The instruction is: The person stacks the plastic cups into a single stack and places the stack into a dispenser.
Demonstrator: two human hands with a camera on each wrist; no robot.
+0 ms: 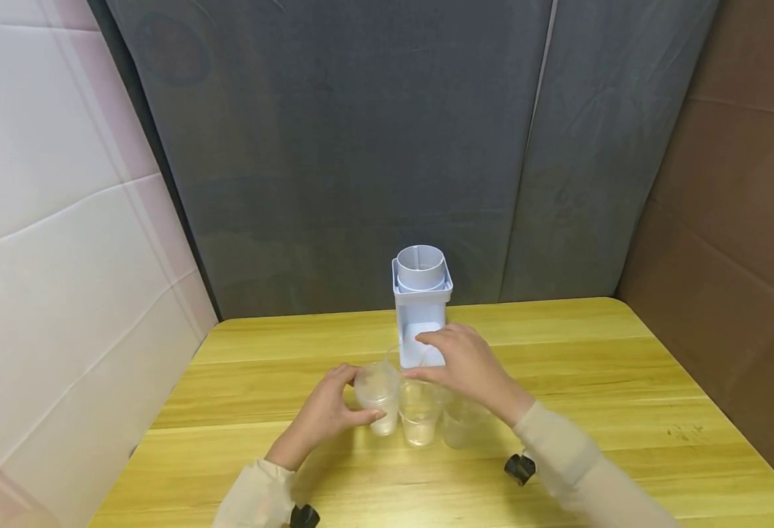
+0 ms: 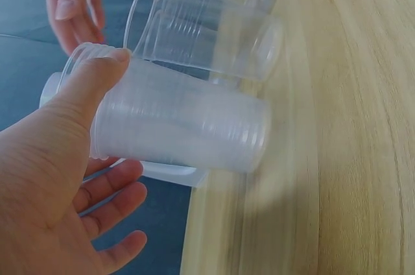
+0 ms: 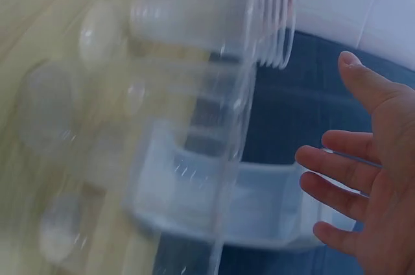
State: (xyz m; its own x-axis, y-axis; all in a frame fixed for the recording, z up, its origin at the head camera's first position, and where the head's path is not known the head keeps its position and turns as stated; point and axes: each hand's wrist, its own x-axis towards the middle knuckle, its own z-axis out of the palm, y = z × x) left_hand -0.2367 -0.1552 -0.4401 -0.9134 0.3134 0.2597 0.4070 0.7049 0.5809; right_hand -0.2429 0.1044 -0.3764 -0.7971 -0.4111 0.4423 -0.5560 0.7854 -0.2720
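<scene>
My left hand (image 1: 324,412) grips a nested stack of clear plastic cups (image 1: 382,416) by the rim end, thumb on the near side. In the left wrist view the stack (image 2: 185,116) shows several rims close together. Just right of it, clear plastic cups (image 1: 419,425) stand upright on the table in a group; their edges overlap, so how many there are is hard to tell. Above these cups is my right hand (image 1: 466,367), thumb and fingers spread. The right wrist view shows nothing held in the right hand (image 3: 389,165).
Behind the cups stands a pale white plastic holder (image 1: 421,304) with a round tube at its top and an open front. The wooden table (image 1: 242,389) ends at a dark grey cloth wall (image 1: 347,161). Side walls rise left and right.
</scene>
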